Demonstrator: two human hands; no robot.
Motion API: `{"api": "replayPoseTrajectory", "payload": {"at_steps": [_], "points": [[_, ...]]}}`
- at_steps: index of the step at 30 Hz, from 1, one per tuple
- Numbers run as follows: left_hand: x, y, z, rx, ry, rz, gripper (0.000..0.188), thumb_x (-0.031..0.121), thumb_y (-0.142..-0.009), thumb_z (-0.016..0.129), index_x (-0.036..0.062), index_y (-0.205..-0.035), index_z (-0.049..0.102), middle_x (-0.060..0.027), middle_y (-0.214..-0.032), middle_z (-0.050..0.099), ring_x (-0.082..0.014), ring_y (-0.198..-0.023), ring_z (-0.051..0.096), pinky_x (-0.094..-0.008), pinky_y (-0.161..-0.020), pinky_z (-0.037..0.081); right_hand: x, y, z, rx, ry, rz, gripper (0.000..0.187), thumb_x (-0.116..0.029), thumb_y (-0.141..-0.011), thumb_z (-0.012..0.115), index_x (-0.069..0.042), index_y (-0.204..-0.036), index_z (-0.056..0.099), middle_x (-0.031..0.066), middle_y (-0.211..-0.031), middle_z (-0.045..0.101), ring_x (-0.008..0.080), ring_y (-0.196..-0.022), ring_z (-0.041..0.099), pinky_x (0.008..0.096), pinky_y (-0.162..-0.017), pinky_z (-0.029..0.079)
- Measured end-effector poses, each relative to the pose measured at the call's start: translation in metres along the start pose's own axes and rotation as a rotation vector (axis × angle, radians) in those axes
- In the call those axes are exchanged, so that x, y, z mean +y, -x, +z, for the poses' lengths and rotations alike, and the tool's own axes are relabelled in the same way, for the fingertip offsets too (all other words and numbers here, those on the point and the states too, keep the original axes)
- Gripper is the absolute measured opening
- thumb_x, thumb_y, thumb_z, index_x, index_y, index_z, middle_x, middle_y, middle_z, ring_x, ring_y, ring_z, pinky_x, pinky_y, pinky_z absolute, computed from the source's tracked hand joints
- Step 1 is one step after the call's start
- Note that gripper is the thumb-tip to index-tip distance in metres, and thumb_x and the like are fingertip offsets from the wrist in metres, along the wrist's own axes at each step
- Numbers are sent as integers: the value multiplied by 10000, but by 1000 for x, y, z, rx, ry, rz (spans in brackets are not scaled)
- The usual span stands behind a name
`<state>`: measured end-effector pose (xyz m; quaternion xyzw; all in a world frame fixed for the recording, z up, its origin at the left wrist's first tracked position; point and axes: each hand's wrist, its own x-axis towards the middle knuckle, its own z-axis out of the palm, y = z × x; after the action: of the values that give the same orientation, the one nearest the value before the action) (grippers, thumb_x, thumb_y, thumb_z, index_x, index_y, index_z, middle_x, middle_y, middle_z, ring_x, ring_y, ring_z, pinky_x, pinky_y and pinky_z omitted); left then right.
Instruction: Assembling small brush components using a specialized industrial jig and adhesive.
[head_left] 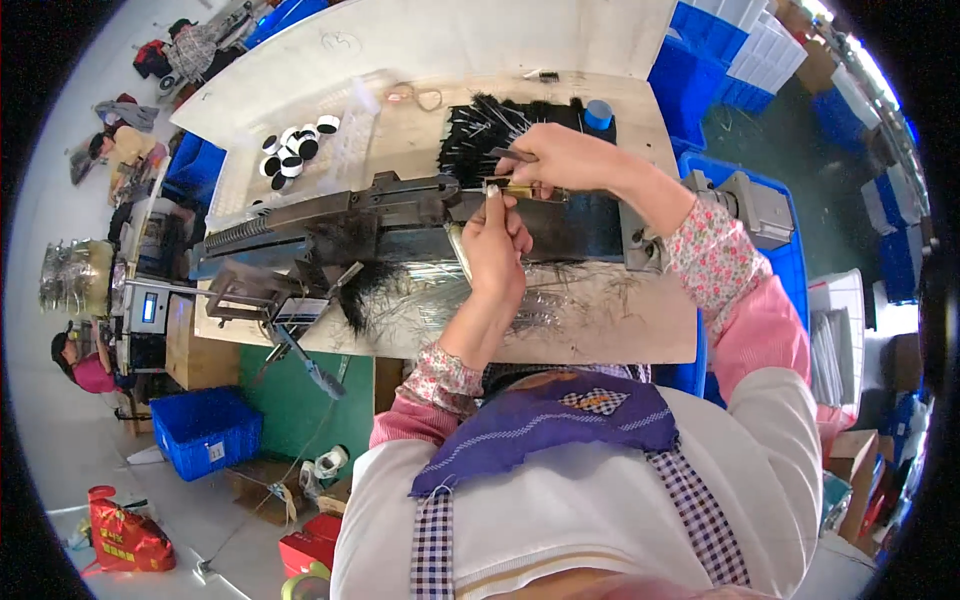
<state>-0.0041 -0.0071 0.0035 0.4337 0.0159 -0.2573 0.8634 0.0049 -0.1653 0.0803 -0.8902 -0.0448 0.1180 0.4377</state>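
My left hand (492,250) is closed, thumb and fingers pinched at the middle of a long dark metal bench fixture (400,215). What the pinch holds is too small to make out. Just above and to the right, my right hand (565,160) is closed round a flat, dark metal strip (514,154) whose end sticks out leftward past the fingers. Under that hand runs a brass-coloured piece (528,191) on the fixture. Behind it, a pile of thin wire-like pieces with black bristles (480,125) lies on a black mat, next to a blue round cap (598,114).
A translucent tray (345,150) with several black-and-white round pieces (290,150) stands at the back left. Loose clear rods (440,290) and bristle scraps cover the bench's near side. A metal lever mechanism (265,300) juts out left. Blue crates (205,430) and other people stand beyond.
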Motion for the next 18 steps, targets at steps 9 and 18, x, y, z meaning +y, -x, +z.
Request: {"api": "replayPoseTrajectory", "payload": {"at_steps": [9, 18], "points": [[-3, 1, -3, 12, 11, 13, 231, 263, -984, 496, 92, -833, 534, 43, -582, 388, -80, -470, 316, -257, -470, 271, 27, -5, 21, 140, 228, -307, 240, -46, -866, 572, 65, -1076, 602, 137, -877, 672, 155, -632, 621, 282, -614, 519], [-3, 1, -4, 19, -15, 19, 302, 319, -969, 519, 81, -783, 505, 28, -554, 377, -107, -457, 326, -278, -466, 282, 9, 0, -3, -70, -350, 87, 296, -88, -900, 577, 78, -1145, 578, 109, -765, 654, 157, -662, 648, 269, -614, 527]]}}
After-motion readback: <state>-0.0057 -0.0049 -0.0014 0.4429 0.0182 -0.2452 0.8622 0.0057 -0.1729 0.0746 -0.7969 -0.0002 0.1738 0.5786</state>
